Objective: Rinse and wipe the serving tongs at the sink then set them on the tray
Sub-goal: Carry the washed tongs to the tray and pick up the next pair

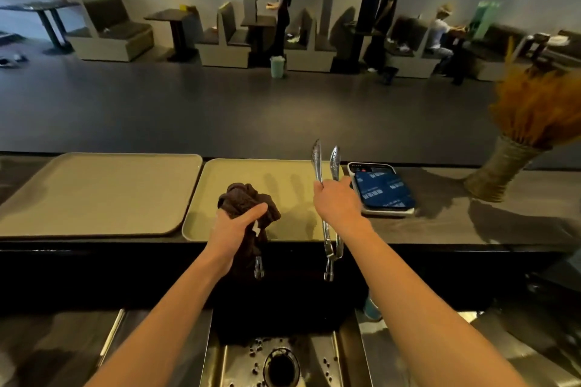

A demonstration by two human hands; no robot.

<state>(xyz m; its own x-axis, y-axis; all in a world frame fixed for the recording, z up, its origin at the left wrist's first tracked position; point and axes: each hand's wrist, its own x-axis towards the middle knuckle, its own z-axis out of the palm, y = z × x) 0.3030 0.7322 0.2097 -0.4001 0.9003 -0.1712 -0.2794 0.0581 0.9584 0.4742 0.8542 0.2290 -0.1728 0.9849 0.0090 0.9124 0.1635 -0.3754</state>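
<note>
The serving tongs stand nearly upright in the right hand, their two slotted tips pointing up and away from the person, slightly parted, above the right edge of the nearer olive tray. The right hand is closed around the tongs' arms at about mid-length, thumb on the left arm, and the hinged end hangs below the wrist in front of the dark counter edge (partly hidden by the forearm). The left hand is well apart to the left, fingers curled tight around a bunched dark brown cloth, held over the front of that same tray. Below both forearms lies the steel sink, its drain ringed with small dark specks. A second tray lies to the left, a small scale just right of the tongs.
</note>
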